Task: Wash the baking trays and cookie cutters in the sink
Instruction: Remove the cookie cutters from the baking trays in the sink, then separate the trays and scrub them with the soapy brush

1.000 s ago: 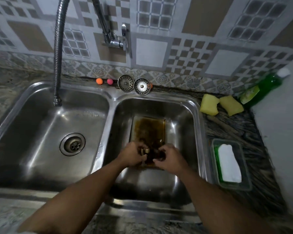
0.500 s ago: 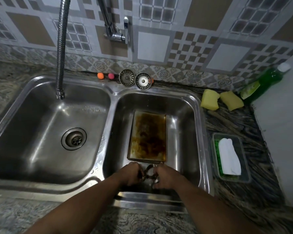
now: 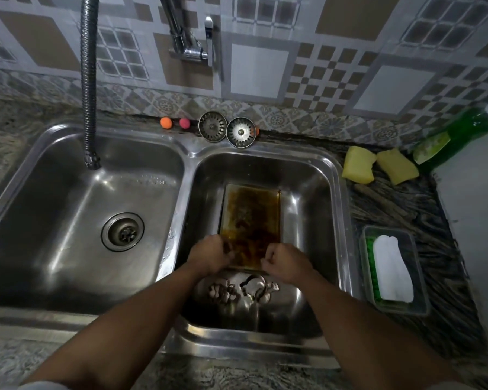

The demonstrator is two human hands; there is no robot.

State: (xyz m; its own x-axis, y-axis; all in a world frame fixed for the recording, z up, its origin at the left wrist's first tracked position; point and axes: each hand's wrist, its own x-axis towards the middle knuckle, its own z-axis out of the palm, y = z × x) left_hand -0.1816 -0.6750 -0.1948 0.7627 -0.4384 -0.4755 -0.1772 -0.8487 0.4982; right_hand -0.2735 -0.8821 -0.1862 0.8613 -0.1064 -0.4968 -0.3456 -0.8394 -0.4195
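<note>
- The left hand (image 3: 209, 256) has its fingers curled round the near-left corner of the baking tray (image 3: 251, 218). The right hand (image 3: 286, 261) grips the near-right corner the same way.
- Half a second ago both hands were bunched together holding the cookie cutters (image 3: 243, 289). Now those lie loose in a small heap on the floor of the right basin (image 3: 316, 209), just on my side of the tray.
- The tray lies flat in that basin, its bottom coated in dark brown residue.
- I'd say the cutters have been parked so the tray can be dealt with first. Nothing looks washed yet.
- No water is running: the hose (image 3: 88, 80) hangs over the left basin (image 3: 68, 220).
- The yellow sponges (image 3: 358, 164) and green soap bottle (image 3: 457, 133) sit untouched on the counter to the right.
</note>
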